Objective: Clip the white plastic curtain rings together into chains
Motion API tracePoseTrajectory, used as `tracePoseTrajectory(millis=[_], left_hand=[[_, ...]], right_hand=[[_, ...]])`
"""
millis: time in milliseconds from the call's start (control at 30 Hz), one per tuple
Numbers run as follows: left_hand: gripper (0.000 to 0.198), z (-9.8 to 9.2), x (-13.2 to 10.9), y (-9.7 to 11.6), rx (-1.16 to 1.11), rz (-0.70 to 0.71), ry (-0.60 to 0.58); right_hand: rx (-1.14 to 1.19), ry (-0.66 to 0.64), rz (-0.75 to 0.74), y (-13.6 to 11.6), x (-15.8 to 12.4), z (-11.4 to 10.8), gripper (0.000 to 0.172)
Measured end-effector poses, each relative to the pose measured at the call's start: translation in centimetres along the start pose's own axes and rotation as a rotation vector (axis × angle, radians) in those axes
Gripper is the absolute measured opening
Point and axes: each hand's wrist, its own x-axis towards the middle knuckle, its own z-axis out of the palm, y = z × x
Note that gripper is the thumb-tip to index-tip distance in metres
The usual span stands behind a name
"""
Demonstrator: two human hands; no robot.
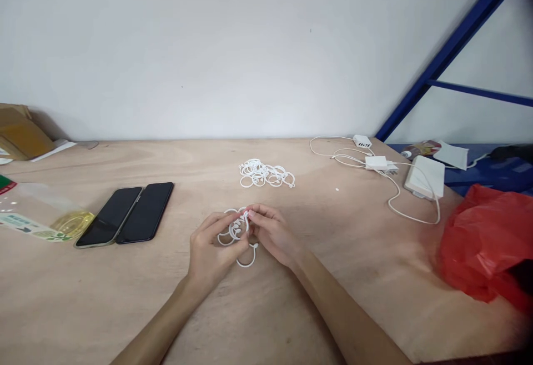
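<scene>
Both my left hand (214,243) and my right hand (272,231) are closed in a pinch on one white plastic ring (247,223), which looks like a curtain ring with a small eyelet. My fingertips meet at its upper end and partly cover it. Under and around my fingers lie several more white rings (225,240), one of them with its loop (246,265) showing below my hands. Farther back on the wooden table (200,309) rests a tangled pile of similar rings (260,173).
Two dark phones (145,212) lie side by side at left, beside a clear plastic package (41,215). A cardboard box (23,131) stands at the back left. White chargers (376,163) with cables, a white power bank (425,177) and a red plastic bag (487,243) occupy the right.
</scene>
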Motion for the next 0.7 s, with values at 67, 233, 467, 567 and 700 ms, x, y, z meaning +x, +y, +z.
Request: tracePoseTrajectory(millis=[67,233,467,567,700], left_hand=[[0.028,0.1,-0.1,-0.1,0.006,0.035,0.007],[0.028,0.1,-0.2,-0.1,0.024,0.103,0.014],[0.026,-0.1,-0.1,-0.3,0.06,0.164,-0.016],[0.028,0.0,0.0,-1.0,0.147,0.173,-0.036],[0.031,0.1,0.0,-2.2,0.325,0.222,-0.124]], right_hand=[[0.048,-0.002,-0.002,0.1,0.0,0.0,0.015],[0.082,-0.025,0.012,0.0,-0.1,-0.1,0.011],[-0.078,0.072,-0.074,0.0,0.0,0.1,0.01],[-0.329,0.226,-0.152,-0.3,0.3,-0.6,0.009],[-0.884,0.515,-0.336,-1.3,0.6,-3.0,0.013]])
